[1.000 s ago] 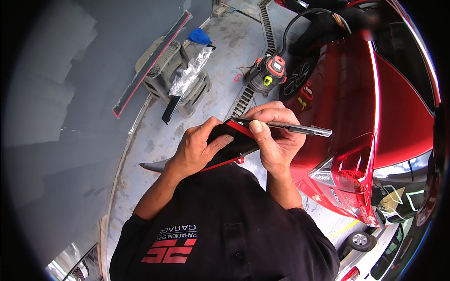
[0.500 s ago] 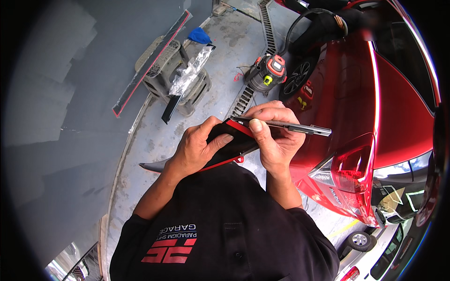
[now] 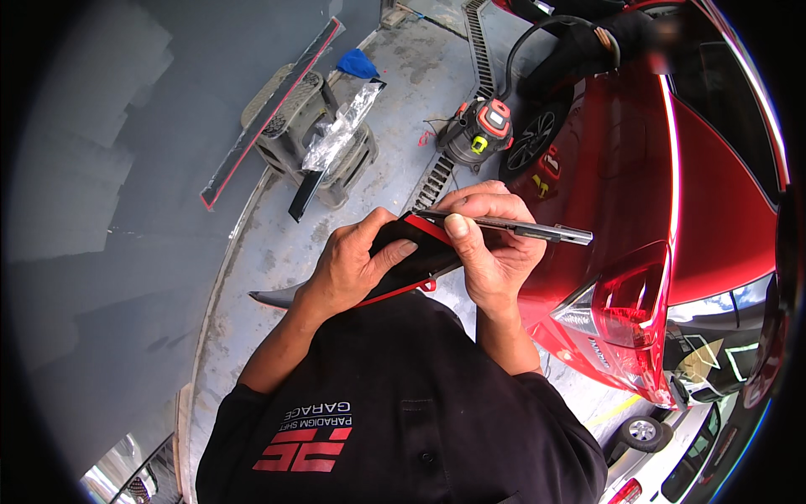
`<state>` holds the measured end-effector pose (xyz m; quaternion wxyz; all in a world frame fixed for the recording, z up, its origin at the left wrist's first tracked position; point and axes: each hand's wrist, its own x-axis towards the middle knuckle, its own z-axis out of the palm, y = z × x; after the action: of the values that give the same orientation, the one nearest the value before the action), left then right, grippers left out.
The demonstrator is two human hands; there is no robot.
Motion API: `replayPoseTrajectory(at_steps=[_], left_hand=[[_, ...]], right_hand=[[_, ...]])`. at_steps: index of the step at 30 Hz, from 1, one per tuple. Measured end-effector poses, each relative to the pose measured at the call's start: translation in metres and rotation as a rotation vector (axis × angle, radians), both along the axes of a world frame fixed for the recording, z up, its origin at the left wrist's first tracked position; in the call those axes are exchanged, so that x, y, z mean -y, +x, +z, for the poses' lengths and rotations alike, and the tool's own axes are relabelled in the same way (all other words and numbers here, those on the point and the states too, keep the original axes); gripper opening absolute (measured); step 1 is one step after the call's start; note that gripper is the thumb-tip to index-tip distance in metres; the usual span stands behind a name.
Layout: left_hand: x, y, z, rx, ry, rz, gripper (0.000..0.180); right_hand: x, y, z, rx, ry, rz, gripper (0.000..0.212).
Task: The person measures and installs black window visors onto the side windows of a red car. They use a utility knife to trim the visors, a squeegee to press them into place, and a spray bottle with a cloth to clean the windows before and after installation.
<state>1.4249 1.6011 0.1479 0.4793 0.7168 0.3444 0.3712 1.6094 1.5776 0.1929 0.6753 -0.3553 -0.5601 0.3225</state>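
In front of my chest is a long black trim piece (image 3: 424,256) with red tape (image 3: 428,227) along its edges; its tapered end sticks out to the left past my wrist. My left hand (image 3: 351,262) is closed around it, thumb pressed on the black face. A slim, metallic snap-off knife (image 3: 554,232) is pinched between the thumb and fingers of my right hand (image 3: 499,244). Its tip lies at the trim's taped upper corner, though fingers partly hide the contact. A small loop of red tape (image 3: 429,286) hangs from the lower edge.
Red car (image 3: 617,168) stands close on my right. Ahead, a wet-dry vacuum (image 3: 483,134) sits beside a floor drain (image 3: 478,50). Grey step stools (image 3: 348,164) hold a red-edged strip (image 3: 273,113) and a plastic-wrapped strip (image 3: 340,130). A co-worker's hand (image 3: 604,38) is near the hose.
My hands, the trim and the knife have barely moved. At the far right, the co-worker's hand and the vacuum hose have shifted slightly to the left.
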Motion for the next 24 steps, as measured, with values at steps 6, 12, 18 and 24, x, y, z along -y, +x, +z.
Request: replayPoseTrajectory(at_steps=[6,12,18,24], left_hand=[[-0.002,0.0,0.001,0.006,-0.003,-0.007,0.027],[-0.005,0.0,0.001,-0.011,-0.016,-0.021,0.026],[-0.007,0.001,0.0,0.009,-0.015,-0.026,0.024],[-0.023,-0.004,0.001,-0.072,0.288,0.143,0.03]], right_hand=[[-0.002,0.0,0.002,0.026,0.011,-0.006,0.013],[-0.009,0.008,0.001,0.151,0.088,0.006,0.013],[-0.014,0.016,0.002,0.202,0.124,0.064,0.014],[-0.01,0.019,0.004,0.044,0.127,-0.053,0.024]])
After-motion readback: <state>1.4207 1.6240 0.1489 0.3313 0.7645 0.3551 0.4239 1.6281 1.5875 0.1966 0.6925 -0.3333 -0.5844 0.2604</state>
